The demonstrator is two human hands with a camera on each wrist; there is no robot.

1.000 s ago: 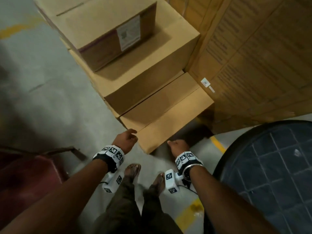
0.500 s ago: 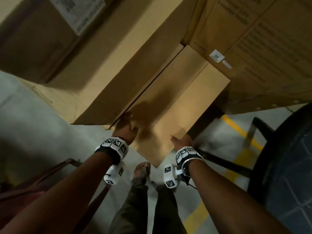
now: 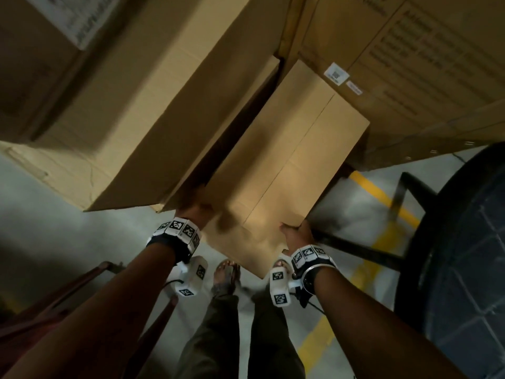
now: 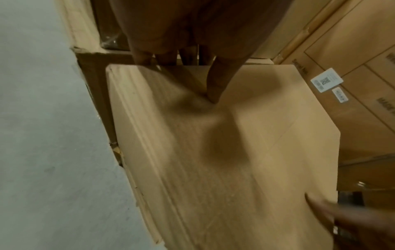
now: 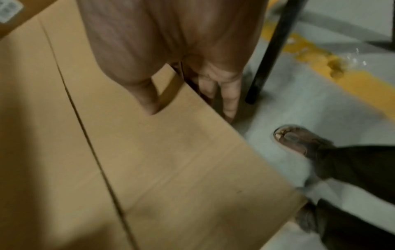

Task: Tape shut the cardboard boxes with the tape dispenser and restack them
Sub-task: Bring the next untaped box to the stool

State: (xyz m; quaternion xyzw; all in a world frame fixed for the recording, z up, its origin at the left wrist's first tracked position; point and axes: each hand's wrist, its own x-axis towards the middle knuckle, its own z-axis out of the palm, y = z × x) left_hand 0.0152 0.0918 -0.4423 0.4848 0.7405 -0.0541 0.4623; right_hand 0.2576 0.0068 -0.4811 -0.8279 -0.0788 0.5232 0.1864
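Grey concrete floor [image 3: 68, 242] with yellow line [image 3: 382, 192]; black metal frame [image 3: 401, 192].

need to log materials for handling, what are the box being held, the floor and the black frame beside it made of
Box: plain brown cardboard, matte, with a flap seam down its top. Both hands, left hand and right hand, grip its near end. Floor: looks like grey concrete, smooth, with a worn yellow painted line. Black frame: probably painted metal, being thin and straight, though blur leaves that open.

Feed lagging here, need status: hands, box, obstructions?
Left hand and right hand grip opposite near sides of the cardboard box. Top seam untaped. Big box stack tight alongside, black metal frame at right.
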